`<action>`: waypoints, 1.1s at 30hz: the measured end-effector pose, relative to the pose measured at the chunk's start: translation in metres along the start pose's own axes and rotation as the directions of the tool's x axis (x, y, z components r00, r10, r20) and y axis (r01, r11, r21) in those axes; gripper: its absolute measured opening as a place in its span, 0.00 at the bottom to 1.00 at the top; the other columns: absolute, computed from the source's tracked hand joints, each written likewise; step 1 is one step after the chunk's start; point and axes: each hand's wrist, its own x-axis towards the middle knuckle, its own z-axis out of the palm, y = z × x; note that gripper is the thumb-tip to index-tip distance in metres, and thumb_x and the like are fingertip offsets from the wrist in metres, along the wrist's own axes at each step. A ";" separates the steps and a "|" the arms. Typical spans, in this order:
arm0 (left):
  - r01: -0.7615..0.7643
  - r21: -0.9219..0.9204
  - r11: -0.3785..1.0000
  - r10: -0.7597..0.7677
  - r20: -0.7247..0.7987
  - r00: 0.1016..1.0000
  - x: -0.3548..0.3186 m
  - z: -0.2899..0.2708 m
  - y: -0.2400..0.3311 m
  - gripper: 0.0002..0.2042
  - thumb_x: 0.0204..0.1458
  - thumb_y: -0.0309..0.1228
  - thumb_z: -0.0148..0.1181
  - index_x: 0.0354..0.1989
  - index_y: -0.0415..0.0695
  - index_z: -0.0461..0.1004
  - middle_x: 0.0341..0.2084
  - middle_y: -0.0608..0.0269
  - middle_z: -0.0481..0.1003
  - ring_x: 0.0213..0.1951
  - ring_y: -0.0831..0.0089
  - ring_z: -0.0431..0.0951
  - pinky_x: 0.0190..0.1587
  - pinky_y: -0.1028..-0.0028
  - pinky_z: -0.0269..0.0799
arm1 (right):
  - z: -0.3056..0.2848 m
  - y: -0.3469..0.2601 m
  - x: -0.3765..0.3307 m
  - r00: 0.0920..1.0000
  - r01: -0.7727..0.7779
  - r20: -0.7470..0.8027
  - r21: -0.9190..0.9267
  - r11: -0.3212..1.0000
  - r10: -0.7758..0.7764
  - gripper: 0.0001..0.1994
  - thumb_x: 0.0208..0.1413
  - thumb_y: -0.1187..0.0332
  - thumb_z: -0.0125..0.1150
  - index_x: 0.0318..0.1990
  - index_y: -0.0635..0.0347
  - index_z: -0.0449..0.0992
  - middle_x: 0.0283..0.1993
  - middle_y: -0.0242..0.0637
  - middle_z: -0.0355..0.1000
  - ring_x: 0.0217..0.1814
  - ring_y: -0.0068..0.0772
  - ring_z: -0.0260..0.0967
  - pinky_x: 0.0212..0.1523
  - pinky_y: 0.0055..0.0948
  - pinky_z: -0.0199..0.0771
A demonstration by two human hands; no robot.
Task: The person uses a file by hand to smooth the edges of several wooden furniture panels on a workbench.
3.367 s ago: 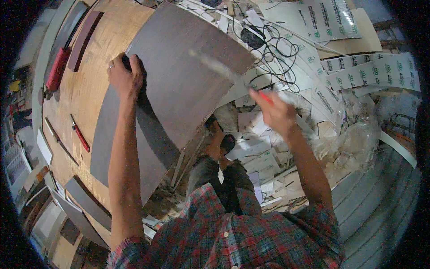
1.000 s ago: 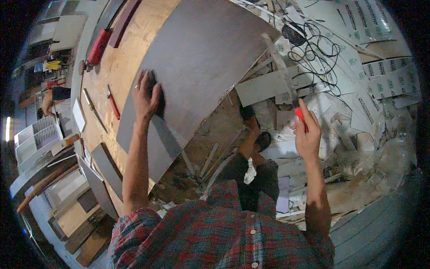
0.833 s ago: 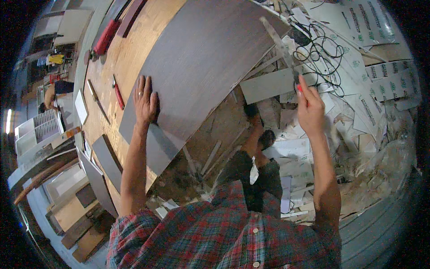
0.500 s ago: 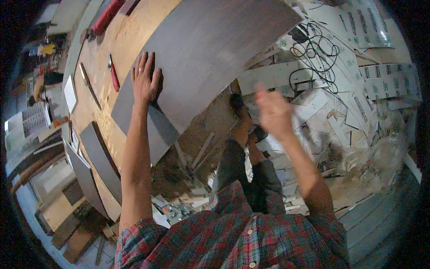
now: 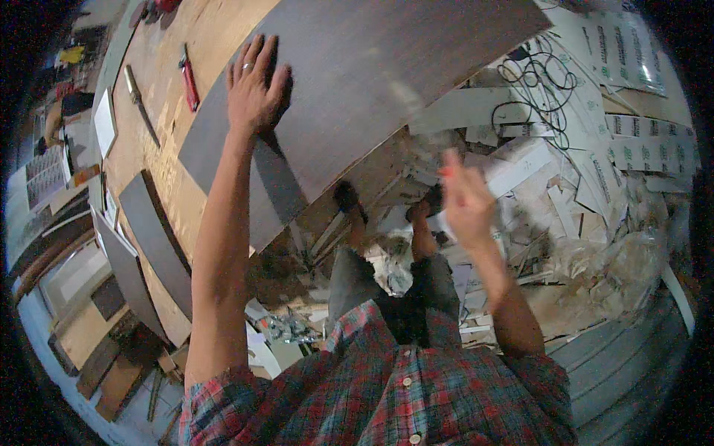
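My left hand (image 5: 254, 89) lies flat on a large dark grey-brown board (image 5: 342, 97), fingers stretched out and a ring on one of them. The board rests on a wooden worktop (image 5: 171, 89) and reaches past its edge. Off the board's right edge, my right hand (image 5: 468, 204) is raised and closed round a blurred tool with a red-orange part (image 5: 447, 171). Motion smear hides the tool's kind. On the worktop left of the board lie a red-handled cutter (image 5: 189, 83) and a narrow tool with a pale handle (image 5: 132, 83).
Curved dark panels (image 5: 156, 230) lean at the left edge. White offcuts (image 5: 524, 171), a black coiled cord (image 5: 532, 93) and crumpled clear plastic (image 5: 625, 260) cover the floor at right. My feet (image 5: 348, 197) stand among scraps beside the worktop.
My feet have moved apart beside the board. My right hand stays raised with the blurred tool, now tilted differently. The left hand remains flat on the board while the view has shifted.
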 end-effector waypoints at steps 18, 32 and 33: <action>0.022 -0.095 0.995 -0.023 -0.012 1.000 0.011 -0.020 -0.012 0.37 0.54 0.54 0.50 0.67 0.43 0.58 0.62 0.33 0.60 0.63 0.38 0.59 0.67 0.47 0.49 | 0.062 -0.075 -0.051 0.955 0.030 0.288 -0.324 0.946 0.069 0.23 0.55 0.76 0.58 0.59 0.51 0.76 0.30 0.38 0.71 0.27 0.39 0.72 0.27 0.37 0.72; 0.121 -0.191 0.974 -0.103 0.101 0.990 0.015 -0.033 -0.006 0.35 0.53 0.52 0.50 0.66 0.43 0.60 0.62 0.35 0.61 0.63 0.40 0.60 0.65 0.49 0.55 | 0.058 -0.056 -0.001 0.993 0.093 0.101 -0.303 0.948 -0.065 0.21 0.60 0.70 0.55 0.62 0.44 0.72 0.34 0.40 0.76 0.31 0.43 0.74 0.31 0.36 0.75; 0.112 -0.197 0.974 -0.093 0.101 0.991 0.016 -0.033 -0.008 0.36 0.53 0.52 0.50 0.66 0.43 0.60 0.62 0.35 0.61 0.63 0.40 0.59 0.65 0.49 0.55 | 0.058 -0.056 -0.003 0.992 0.117 0.081 -0.270 0.956 -0.099 0.21 0.60 0.70 0.55 0.62 0.45 0.73 0.35 0.39 0.76 0.31 0.43 0.74 0.30 0.36 0.75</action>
